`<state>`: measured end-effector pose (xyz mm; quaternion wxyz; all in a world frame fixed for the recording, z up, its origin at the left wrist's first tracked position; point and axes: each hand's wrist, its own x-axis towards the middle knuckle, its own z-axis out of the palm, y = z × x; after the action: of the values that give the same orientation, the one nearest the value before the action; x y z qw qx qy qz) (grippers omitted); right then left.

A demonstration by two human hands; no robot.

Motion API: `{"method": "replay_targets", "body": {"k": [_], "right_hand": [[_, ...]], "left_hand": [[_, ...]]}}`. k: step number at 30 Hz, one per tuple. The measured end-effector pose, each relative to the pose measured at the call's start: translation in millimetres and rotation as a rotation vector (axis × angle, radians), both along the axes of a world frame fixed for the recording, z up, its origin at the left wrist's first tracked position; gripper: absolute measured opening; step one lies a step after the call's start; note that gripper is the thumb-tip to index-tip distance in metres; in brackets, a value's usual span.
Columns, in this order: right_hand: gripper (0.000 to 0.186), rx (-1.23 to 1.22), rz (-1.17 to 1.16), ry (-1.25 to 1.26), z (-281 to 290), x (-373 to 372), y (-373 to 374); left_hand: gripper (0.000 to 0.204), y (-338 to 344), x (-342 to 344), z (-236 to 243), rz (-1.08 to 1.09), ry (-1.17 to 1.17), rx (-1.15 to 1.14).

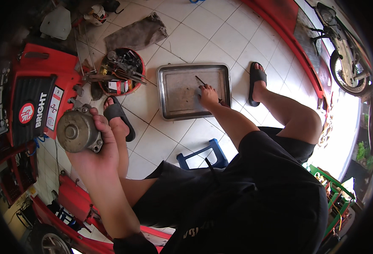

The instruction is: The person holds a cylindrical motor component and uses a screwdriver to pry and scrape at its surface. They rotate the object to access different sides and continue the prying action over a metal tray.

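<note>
My left hand (pixel 105 134) is raised at the left with its fingers wrapped round a round grey metal housing (pixel 80 130). The housing has a raised boss in its middle and small bolt lugs on its edge. Down in the shallow metal tray (pixel 164 111), my right hand (pixel 208 95) is closed round a screwdriver (pixel 201 80). The screwdriver's thin dark shaft points up and left from the fingers, and part of its dark reddish handle shows behind the hand. Dark specks lie on the tray's bottom. My palm hides much of the handle.
Left of the tray stands a round red tub (pixel 141 86) full of tools and parts. A grey cloth (pixel 136 34) lies beyond it. The red tool cabinet (pixel 47 67) is at far left. A blue plastic stool (pixel 214 150) sits between my legs; a motorcycle (pixel 347 63) stands far right.
</note>
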<state>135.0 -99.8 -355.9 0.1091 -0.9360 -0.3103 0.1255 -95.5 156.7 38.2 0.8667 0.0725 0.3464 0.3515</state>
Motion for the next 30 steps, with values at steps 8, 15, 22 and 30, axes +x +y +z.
{"method": "replay_targets", "body": {"k": [8, 15, 22, 30], "right_hand": [[0.021, -0.081, 0.086, 0.227, -39, 11, 73], [0.026, 0.082, -0.04, 0.25, -25, 6, 74], [0.025, 0.289, -0.182, 0.67, 115, 49, 75], [0.045, 0.721, -0.256, 1.245, 287, 47, 30]], "left_hand": [[0.051, -4, 4, -4, -0.01, -0.013, -0.098], [0.043, 5, 21, -6, 0.026, 0.089, -0.091], [0.039, -25, 45, 21, 0.1, 0.157, 0.037], [0.045, -67, 53, 32, -0.097, -0.171, 0.201]]}}
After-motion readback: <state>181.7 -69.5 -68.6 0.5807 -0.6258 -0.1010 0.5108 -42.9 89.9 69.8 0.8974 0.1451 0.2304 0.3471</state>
